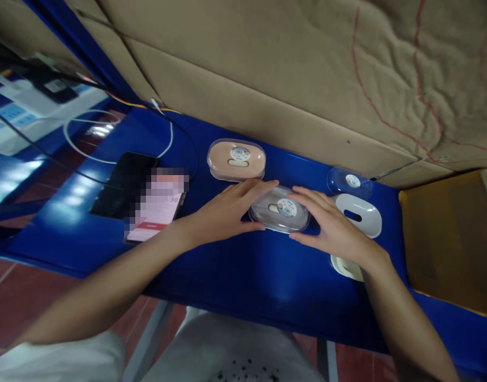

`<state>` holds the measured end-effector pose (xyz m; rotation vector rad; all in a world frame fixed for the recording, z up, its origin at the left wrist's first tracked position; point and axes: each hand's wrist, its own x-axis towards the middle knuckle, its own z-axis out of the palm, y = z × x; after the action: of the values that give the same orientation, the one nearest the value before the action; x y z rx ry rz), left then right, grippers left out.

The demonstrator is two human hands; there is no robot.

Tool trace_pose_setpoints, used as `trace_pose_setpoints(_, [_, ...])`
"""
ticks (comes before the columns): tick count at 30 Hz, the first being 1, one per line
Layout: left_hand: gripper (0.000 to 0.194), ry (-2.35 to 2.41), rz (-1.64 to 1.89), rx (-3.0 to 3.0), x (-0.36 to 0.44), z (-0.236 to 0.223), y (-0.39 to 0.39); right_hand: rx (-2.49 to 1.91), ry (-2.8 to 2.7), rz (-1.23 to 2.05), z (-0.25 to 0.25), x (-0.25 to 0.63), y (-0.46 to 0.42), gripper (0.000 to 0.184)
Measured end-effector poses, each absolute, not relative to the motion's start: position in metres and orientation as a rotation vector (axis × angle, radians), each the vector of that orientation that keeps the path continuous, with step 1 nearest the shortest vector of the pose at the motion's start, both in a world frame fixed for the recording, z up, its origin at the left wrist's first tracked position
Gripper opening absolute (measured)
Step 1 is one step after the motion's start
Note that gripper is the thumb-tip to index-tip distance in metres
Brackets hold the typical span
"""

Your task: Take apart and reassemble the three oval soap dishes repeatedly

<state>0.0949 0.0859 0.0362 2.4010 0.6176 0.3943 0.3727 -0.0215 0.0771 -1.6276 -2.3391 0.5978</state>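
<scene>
A: Where are we looking?

B: Down at a blue worktop (243, 265), with our two bare hands meeting near its middle. Between them is a clear-covered grey box (280, 215), oval, with a slot and a round label (287, 207) on top. We take that box as the centre of our clock.

A: How do we hold it?

B: The grip of our left hand (235, 207) is clamped on the nine o'clock end, fingers at the far side and thumb at the near side. Our right hand (327, 223) mirrors it, clamped on the three o'clock end. We cannot tell whether the box rests fully on the worktop.

A: What lies around it?

B: Between ten and eleven o'clock, just beyond our left fingers, we have a peach box (236, 171) of similar shape. A clear cover (337, 183) sits at two, a slotted white tray (368, 212) at three, and a cream piece (342, 265) at about four, partly hidden behind our right wrist.

A: And farther out?

B: At nine, a lit phone (159, 212) and a dark device (120, 185); at three, past the tray, a brown carton (446, 239).
</scene>
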Motion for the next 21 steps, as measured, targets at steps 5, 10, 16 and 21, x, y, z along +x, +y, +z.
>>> trace_pose_setpoints(5, [0.093, 0.629, 0.308, 2.403, 0.0943, 0.0407, 0.0864, -1.607, -2.326, 0.637, 0.0761, 0.3741, -0.0204, 0.074])
trace_pose_setpoints(10, [0.092, 0.654, 0.345, 2.375, 0.0954, 0.0399, 0.0852, -1.618, -2.326, 0.646, 0.0777, 0.3733, -0.0210, 0.075])
trace_pose_setpoints(16, [0.095, 0.651, 0.357, 2.334, 0.0964, 0.0388, 0.0848, -1.644, -2.357, 0.600, 0.0781, 0.3718, -0.0230, 0.072])
trace_pose_setpoints(21, [0.097, 0.625, 0.405, 2.282, 0.0964, 0.0377, 0.0856, -1.650, -2.377, 0.550, 0.0795, 0.3716, -0.0235, 0.075])
